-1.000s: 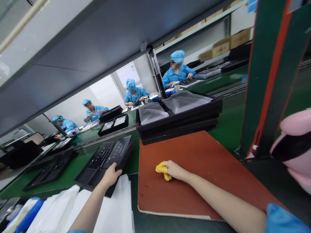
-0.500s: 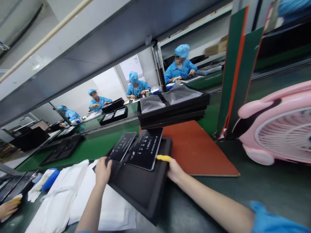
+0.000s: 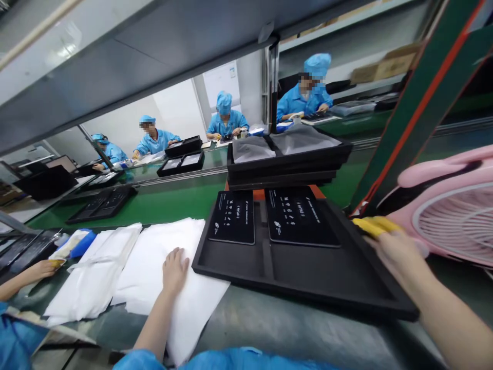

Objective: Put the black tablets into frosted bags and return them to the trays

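Note:
A black tray (image 3: 308, 272) lies in front of me and covers most of the red mat (image 3: 262, 194). Two black panels sit side by side at its far end, a left panel (image 3: 233, 217) and a right panel (image 3: 300, 216). My right hand (image 3: 393, 246), with yellow finger cots on two fingertips, rests at the tray's right edge; I cannot see whether it grips. My left hand (image 3: 174, 270) lies flat, fingers stretched out, on the white bags (image 3: 154, 267) left of the tray and holds nothing.
A stack of black trays with grey bags (image 3: 287, 156) stands behind the mat. A pink fan (image 3: 450, 205) is at the right, next to a green post (image 3: 419, 97). A neighbour's hand (image 3: 42, 268) is at far left. More trays (image 3: 103, 203) lie on the green belt; several workers sit across.
The tray came down from tilted to flat, over to the right onto the mat. My left hand let go of it and moved onto the white bags. My right hand went to its right edge.

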`<state>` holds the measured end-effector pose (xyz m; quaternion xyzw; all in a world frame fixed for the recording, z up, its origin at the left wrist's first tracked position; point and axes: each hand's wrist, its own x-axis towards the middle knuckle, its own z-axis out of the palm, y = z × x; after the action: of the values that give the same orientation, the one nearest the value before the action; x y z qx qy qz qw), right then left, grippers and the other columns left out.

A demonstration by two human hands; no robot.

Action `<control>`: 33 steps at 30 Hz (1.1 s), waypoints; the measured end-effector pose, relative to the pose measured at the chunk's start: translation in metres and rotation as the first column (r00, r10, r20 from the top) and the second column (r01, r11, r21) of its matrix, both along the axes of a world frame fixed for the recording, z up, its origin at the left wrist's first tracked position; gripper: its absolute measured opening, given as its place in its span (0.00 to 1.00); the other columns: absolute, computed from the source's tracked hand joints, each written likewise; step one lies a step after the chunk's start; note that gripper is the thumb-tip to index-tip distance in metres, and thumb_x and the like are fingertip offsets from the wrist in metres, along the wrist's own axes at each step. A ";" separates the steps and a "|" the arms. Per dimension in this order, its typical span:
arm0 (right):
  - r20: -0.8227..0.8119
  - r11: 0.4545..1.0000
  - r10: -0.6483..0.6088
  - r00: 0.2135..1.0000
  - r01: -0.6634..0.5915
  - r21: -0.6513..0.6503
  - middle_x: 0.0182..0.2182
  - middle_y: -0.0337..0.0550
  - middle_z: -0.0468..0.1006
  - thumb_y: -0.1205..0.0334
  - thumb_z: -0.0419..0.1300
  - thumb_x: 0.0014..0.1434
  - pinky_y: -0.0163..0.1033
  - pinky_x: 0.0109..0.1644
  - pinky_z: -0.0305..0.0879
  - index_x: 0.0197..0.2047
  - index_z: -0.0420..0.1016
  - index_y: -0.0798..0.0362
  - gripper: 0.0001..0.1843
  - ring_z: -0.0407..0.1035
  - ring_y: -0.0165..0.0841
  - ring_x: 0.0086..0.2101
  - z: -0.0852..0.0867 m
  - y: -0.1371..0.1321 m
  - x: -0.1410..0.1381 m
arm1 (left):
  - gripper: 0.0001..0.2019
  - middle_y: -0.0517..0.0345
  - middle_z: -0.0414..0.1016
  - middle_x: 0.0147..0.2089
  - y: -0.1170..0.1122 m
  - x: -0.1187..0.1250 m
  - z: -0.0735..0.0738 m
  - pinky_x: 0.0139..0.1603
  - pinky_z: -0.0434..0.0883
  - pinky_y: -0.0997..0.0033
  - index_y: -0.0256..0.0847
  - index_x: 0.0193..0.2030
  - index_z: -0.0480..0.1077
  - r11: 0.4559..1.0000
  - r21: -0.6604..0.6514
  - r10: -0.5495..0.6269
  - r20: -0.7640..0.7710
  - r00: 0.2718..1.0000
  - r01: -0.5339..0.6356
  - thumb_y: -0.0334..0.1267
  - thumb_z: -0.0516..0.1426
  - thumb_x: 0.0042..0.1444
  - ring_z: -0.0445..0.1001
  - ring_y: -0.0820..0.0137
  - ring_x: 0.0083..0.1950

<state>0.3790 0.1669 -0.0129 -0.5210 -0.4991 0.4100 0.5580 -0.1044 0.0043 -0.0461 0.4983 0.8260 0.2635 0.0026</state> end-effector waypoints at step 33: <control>0.842 0.520 0.412 0.348 -0.849 0.097 0.29 0.46 0.68 0.67 0.48 0.58 0.37 0.32 0.65 0.32 0.73 0.54 0.12 0.64 0.32 0.29 0.006 -0.109 -0.115 | 0.08 0.51 0.71 0.38 0.039 0.010 0.018 0.38 0.62 0.70 0.39 0.32 0.63 0.974 -0.224 -0.016 -0.155 0.988 -0.019 0.35 0.46 0.58 0.70 0.65 0.41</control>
<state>0.2639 0.0574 -0.0070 -0.2121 -0.9338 0.2001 0.2075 -0.0939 0.0429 -0.0276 0.5132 0.8486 0.1285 -0.0057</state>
